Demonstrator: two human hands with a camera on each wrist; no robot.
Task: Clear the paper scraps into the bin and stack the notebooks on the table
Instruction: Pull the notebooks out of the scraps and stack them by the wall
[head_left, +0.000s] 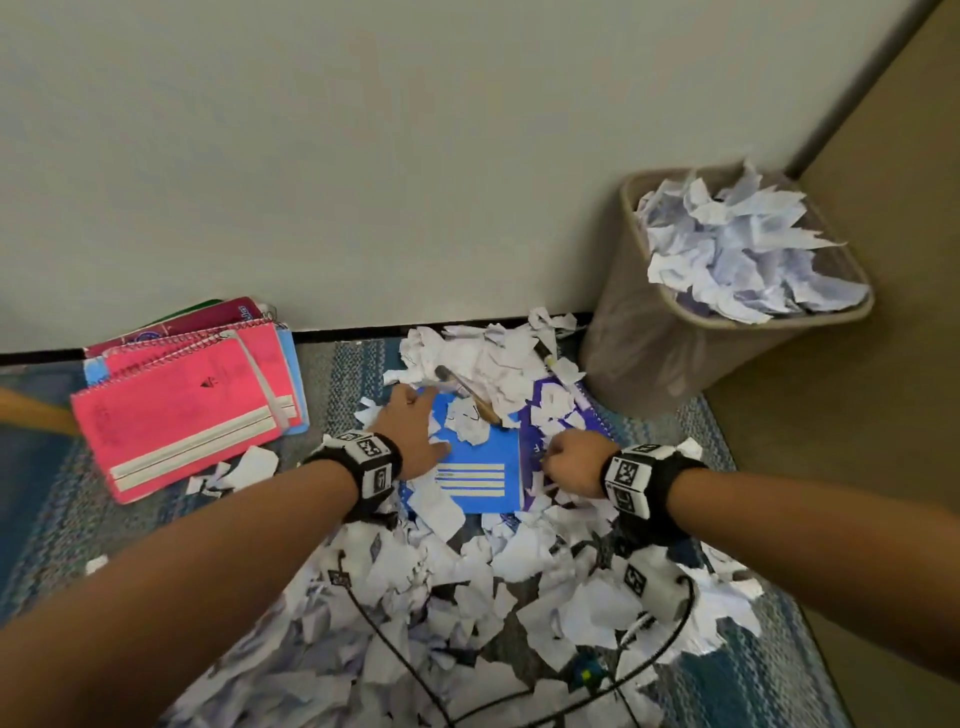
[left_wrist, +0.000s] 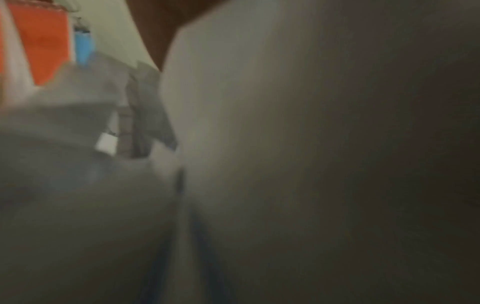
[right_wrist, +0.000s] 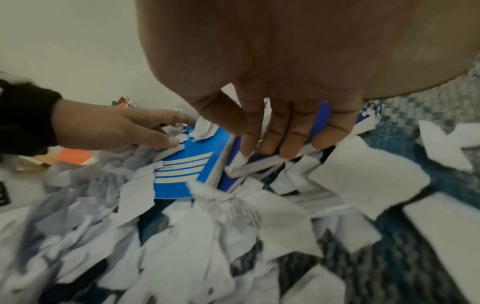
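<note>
**Q:** Carpeted floor in a corner, not a worktop. How far along are you?

**A:** Part way, I'd judge. Your tan plastic waste bin (head_left: 675, 332) stands in the far right corner against the wall, heaped above its rim with crumpled white paper. Yet torn white paper scraps (head_left: 467, 582) litter the blue woven carpet (head_left: 332, 374) from the wall to the near edge. A loose stack of pink spiral-bound notebooks (head_left: 182, 415) lies at the far left by the wall, on the floor; no table shows in any view.

**Q:** What is left?

**A:** Most of the scraps. Two more books sit among them near the middle: a bright blue notebook with pale stripes (head_left: 478, 467) and, touching its right side, a dark purple notebook (head_left: 550, 421). A dark pen (head_left: 457, 382) lies across the paper beyond them.

**Q:** And your hands?

**A:** Your left hand (head_left: 415, 431) reaches forward, fingers spread and relaxed, resting on the blue cover's left edge, gripping nothing I can see. Your right hand (head_left: 571, 462) is lowered onto the purple cover, fingers curled and pinching paper strips. The left wrist view is mostly a blur.
</note>
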